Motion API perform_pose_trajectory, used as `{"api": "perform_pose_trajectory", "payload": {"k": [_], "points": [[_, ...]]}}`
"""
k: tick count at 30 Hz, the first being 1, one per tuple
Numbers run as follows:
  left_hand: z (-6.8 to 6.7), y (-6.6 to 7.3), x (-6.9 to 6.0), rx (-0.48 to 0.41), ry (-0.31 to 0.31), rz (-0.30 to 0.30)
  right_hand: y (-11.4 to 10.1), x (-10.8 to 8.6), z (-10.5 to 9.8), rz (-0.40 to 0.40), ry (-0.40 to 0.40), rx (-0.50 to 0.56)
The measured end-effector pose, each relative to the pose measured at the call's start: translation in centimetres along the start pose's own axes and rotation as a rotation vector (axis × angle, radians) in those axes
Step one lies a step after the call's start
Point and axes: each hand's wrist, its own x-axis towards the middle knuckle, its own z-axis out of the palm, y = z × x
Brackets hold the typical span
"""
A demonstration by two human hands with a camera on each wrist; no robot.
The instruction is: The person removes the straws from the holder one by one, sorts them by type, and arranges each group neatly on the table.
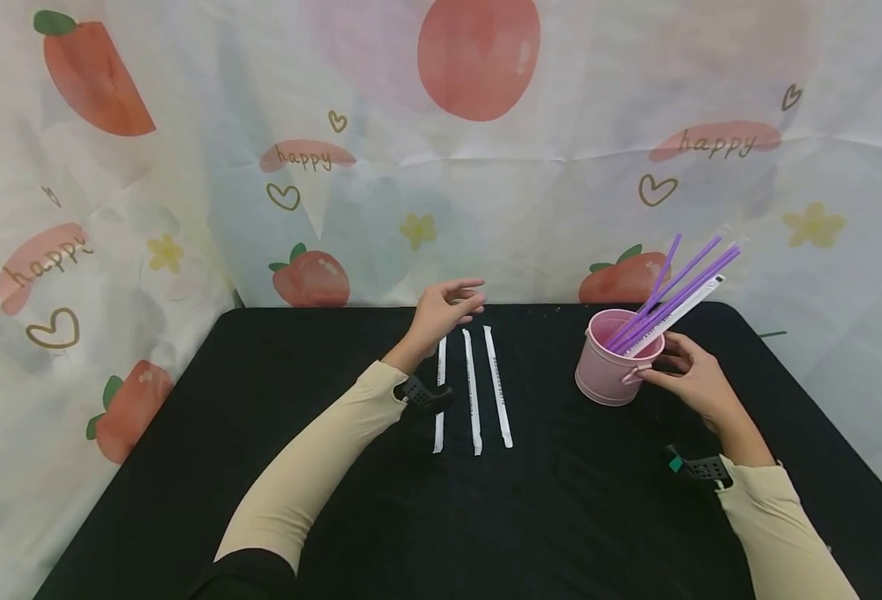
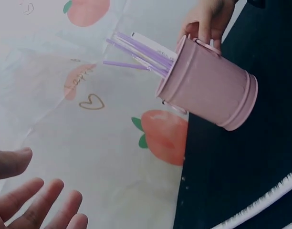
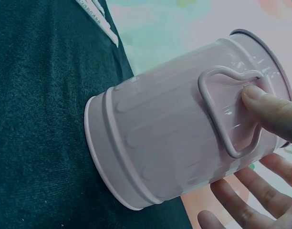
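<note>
A pink metal bucket (image 1: 609, 375) with small side handles stands at the right of the black table. Purple straws (image 1: 681, 287) and a straw in a white paper wrapper (image 1: 684, 308) lean out of it to the right. My right hand (image 1: 692, 379) grips the bucket's right side; its thumb (image 3: 270, 109) presses by the wire handle (image 3: 215, 112), with fingers round the wall. My left hand (image 1: 444, 312) hovers, fingers loosely extended and holding nothing, near the far end of three white paper-wrapped straws. These are the left straw (image 1: 439, 425), middle straw (image 1: 473, 392) and right straw (image 1: 498, 387).
A black cloth covers the table (image 1: 561, 517). Behind it and on the left hangs a pale curtain (image 1: 516, 217) printed with fruit, hearts and flowers. Dark bands (image 1: 426, 394) sit at both wrists.
</note>
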Motion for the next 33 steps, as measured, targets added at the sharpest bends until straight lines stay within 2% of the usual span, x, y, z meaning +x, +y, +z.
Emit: {"api": "perform_pose_trajectory", "payload": {"k": [6,13,23,29,33], "points": [[1.7,0.7,0.9,0.039,-0.069,0.078,0.0,-0.1,-0.1,0.023,0.004,-0.001],[3.7,1.3,2.3,0.079,-0.119,0.153,0.1,0.1,-0.2,0.015,0.005,0.010],[6.5,2.1,3.8,0.108,-0.129,0.194,0.2,0.2,-0.1,0.010,0.002,0.013],[8.5,2.2,5.0,0.115,-0.166,0.196,0.4,0.3,-0.2,0.010,0.002,0.012],[9.8,2.3,5.6,0.103,-0.166,0.208,0.4,0.3,-0.1,0.012,0.000,0.019]]}}
